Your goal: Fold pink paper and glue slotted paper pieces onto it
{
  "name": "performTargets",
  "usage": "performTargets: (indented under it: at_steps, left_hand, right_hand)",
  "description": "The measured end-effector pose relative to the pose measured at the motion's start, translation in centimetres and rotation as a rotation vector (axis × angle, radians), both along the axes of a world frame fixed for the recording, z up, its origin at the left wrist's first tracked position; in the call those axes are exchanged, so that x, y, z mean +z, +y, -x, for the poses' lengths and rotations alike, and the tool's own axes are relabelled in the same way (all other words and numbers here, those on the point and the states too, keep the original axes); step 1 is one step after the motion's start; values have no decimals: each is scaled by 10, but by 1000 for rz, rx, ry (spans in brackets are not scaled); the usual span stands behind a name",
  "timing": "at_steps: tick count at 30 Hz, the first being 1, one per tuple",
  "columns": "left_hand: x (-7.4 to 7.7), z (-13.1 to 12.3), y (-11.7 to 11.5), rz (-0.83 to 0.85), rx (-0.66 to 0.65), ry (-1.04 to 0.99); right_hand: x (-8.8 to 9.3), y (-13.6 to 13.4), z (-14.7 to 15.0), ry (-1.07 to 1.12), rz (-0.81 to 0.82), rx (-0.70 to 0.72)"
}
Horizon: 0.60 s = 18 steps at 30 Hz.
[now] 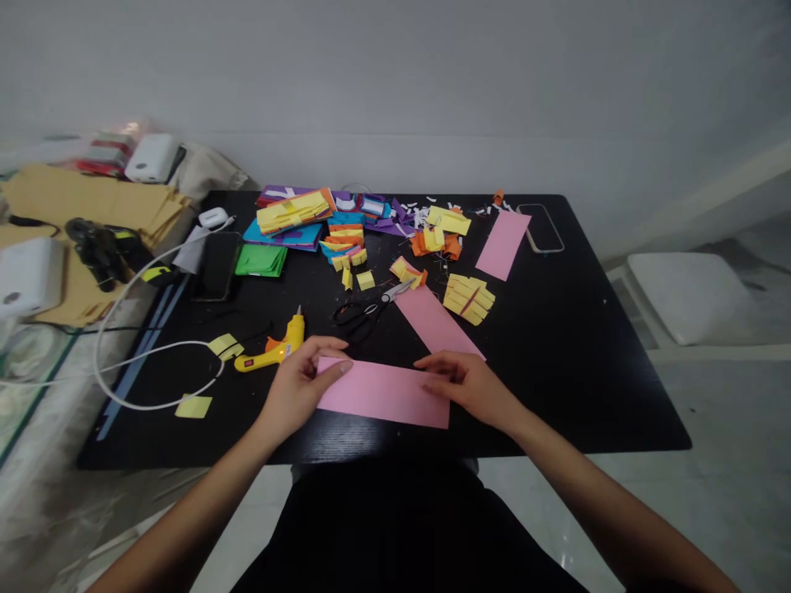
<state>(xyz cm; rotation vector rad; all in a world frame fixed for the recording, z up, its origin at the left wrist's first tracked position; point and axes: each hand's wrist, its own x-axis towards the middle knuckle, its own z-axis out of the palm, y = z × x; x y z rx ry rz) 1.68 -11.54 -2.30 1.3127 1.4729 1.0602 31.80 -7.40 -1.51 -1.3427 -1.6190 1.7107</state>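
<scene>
A pink paper strip (383, 394) stretches between my two hands, low over the front of the black table. Its left end is pinched by my left hand (302, 383), thumb on top. At its right end, my right hand (466, 385) has its thumb and fingers closed on the upper edge. Just beyond my left hand lies a yellow hot glue gun (275, 346). Black-handled scissors (371, 309) rest open behind the strip. A second pink strip (438, 321) lies past my right hand, and a third pink strip (503, 245) is farther back.
Folded coloured papers (293, 212) and paper scraps (420, 216) spread along the back of the table (556, 379). A white cable (154, 408) loops at left near a dark phone (216, 268). A phone case (544, 229) lies back right; a white stool (692, 296) stands beyond.
</scene>
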Motion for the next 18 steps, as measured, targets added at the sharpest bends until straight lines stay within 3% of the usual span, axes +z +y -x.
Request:
performTargets:
  at_steps: [5, 9, 12, 14, 16, 18]
  left_hand:
    - [23, 2, 12, -75, 100, 15]
    - [40, 20, 21, -216, 410, 90]
    - [47, 35, 24, -245, 571, 54]
    - [48, 38, 25, -206, 507, 15]
    - [48, 31, 28, -139, 340, -10]
    - [51, 20, 32, -82, 157, -18]
  right_hand:
    - [6, -6, 8, 212, 213, -30]
    - [4, 12, -23, 209, 230, -177]
    - [7, 38, -67, 52, -195, -567]
    - [13, 50, -84, -167, -644, -806]
    - [23, 53, -81, -375, -905, -734]
    - [37, 50, -64, -345, -883, -560]
